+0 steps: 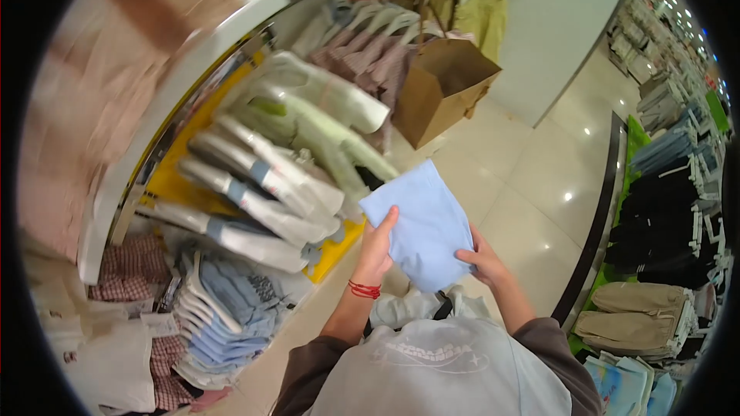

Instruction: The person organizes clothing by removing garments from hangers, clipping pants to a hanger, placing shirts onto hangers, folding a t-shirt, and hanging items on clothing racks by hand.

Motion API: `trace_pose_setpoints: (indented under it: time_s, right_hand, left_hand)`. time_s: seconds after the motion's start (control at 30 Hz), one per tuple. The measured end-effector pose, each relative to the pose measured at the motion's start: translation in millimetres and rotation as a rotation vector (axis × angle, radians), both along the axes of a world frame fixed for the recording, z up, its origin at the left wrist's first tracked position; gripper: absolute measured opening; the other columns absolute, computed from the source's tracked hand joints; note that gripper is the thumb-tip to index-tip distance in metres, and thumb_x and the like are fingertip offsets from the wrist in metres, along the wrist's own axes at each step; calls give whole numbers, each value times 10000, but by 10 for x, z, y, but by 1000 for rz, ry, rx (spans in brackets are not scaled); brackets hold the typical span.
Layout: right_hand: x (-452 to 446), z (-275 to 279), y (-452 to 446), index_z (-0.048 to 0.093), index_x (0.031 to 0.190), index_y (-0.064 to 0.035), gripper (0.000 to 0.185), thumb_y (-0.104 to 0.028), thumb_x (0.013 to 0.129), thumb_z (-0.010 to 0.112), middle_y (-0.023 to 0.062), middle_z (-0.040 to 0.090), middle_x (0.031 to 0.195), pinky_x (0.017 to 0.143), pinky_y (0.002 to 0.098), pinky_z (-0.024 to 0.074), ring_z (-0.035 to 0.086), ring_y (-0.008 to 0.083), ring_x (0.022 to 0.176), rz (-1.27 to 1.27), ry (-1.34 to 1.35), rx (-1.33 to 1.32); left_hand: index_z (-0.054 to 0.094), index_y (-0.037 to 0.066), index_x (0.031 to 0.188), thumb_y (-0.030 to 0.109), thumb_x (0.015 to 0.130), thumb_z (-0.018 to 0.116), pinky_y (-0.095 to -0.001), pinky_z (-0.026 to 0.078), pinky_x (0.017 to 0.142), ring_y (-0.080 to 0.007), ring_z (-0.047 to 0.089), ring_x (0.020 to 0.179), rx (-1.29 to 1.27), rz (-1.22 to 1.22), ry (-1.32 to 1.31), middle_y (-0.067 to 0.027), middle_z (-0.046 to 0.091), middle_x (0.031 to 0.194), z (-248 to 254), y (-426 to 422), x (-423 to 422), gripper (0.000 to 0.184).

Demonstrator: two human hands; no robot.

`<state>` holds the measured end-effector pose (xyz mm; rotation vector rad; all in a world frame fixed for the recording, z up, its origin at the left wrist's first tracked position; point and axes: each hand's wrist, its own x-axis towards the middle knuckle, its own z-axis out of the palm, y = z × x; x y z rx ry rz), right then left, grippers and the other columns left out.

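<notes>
A light blue folded garment [429,223] is held up in front of my body, over the tiled floor. Its exact kind does not show. My left hand [377,245] grips its left edge, thumb on the front face and fingers behind. On the lower right edge my right hand [484,260] pinches the cloth between thumb and fingers. A red cord bracelet [364,290] circles my left wrist. The fingers behind the cloth are hidden.
To the left, a rack holds hanging white and grey clothes [262,185]; below hang blue denim pieces [231,316]. A brown paper bag [443,92] hangs ahead near a white pillar [547,31]. Along the right, racks carry black garments [655,216] and beige trousers [632,312].
</notes>
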<state>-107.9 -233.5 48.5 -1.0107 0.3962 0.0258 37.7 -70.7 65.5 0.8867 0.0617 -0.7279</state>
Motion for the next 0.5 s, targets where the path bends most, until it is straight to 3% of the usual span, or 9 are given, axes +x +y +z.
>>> trace_pose_setpoints:
  time_s: [0.1,0.2,0.23,0.33,0.4,0.5]
  right_hand:
    - [-221,-340,-171,205,1391,-92,975,-388,663,782,73,392,1345,1024,426,307,387,239,1236,-246,-44,306]
    - [-52,-523,-267,198,1394,-116,960,-452,682,748,52,377,1359,1030,466,292,368,236,1252,-359,-265,422]
    - [70,-520,-359,200,1392,-106,940,-392,692,759,50,359,1370,1048,449,276,349,241,1263,-348,-336,517]
    - [463,-372,-757,245,1370,-73,879,-296,700,770,73,398,1334,1022,419,333,395,249,1227,-496,-222,416]
    - [843,30,-1300,303,1328,-20,727,-191,756,717,116,446,1287,963,400,406,450,252,1176,-547,-106,160]
    - [1207,298,-1918,371,1271,-10,643,-135,741,713,125,524,1174,902,357,445,522,219,1069,-579,-68,-132]
  left_hand:
    - [403,-12,1255,152,891,559,-345,407,940,-204,487,1117,-78,131,59,-110,487,1233,56,-540,46,429]
    - [389,-10,1270,141,893,552,-357,396,955,-219,470,1143,-172,123,108,-114,482,1235,188,-960,75,437]
    - [394,-9,1266,137,891,553,-352,397,949,-214,475,1130,-169,131,91,-109,485,1226,219,-1095,92,433]
    - [389,-7,1258,110,875,564,-330,401,921,-194,488,1079,-123,147,-3,-105,496,1196,315,-1418,203,438]
    - [363,-6,1258,71,851,584,-308,407,891,-175,497,1032,-70,145,-137,-117,502,1171,403,-1677,539,470]
    - [308,1,1256,35,821,608,-279,410,846,-150,493,981,67,164,-401,-136,529,1101,426,-1910,1016,529]
